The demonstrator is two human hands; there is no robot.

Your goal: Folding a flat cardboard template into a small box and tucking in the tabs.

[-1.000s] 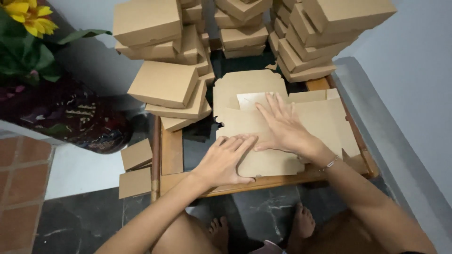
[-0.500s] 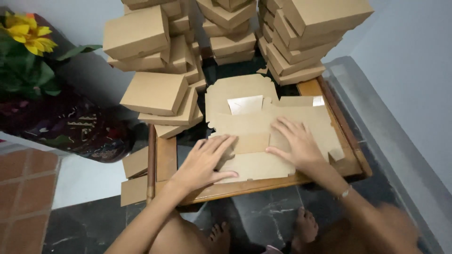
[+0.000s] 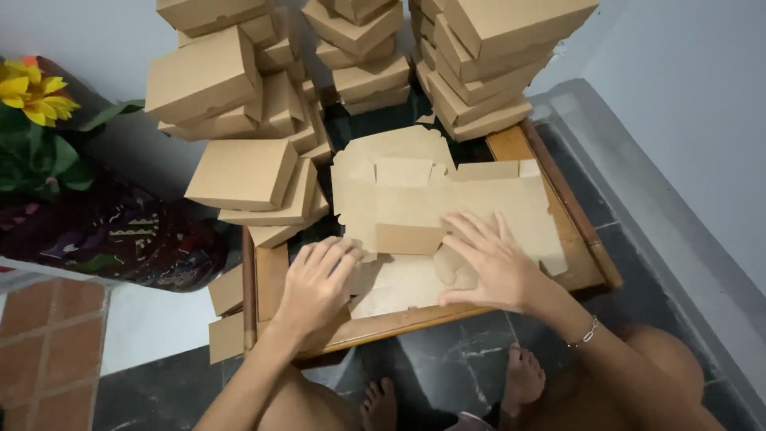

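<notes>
A flat, unfolded brown cardboard box blank [image 3: 447, 203] lies on a low wooden tray table [image 3: 586, 247]. My left hand [image 3: 317, 283] presses flat on the blank's near left corner, fingers together. My right hand [image 3: 488, 263], with a chain bracelet at the wrist, lies spread on the near middle of the blank, next to a flap folded up [image 3: 408, 238] between the two hands. Neither hand grips anything.
Stacks of folded brown boxes [image 3: 239, 112] rise behind and to the left of the table, more at the back right [image 3: 495, 56]. A pot with a yellow flower [image 3: 32, 92] stands at left. A grey wall ledge [image 3: 662, 199] runs along the right. My bare feet [image 3: 523, 375] rest below on dark tile.
Both hands have slid toward me along the blank, and a near flap now stands folded up between them. The view has shifted slightly.
</notes>
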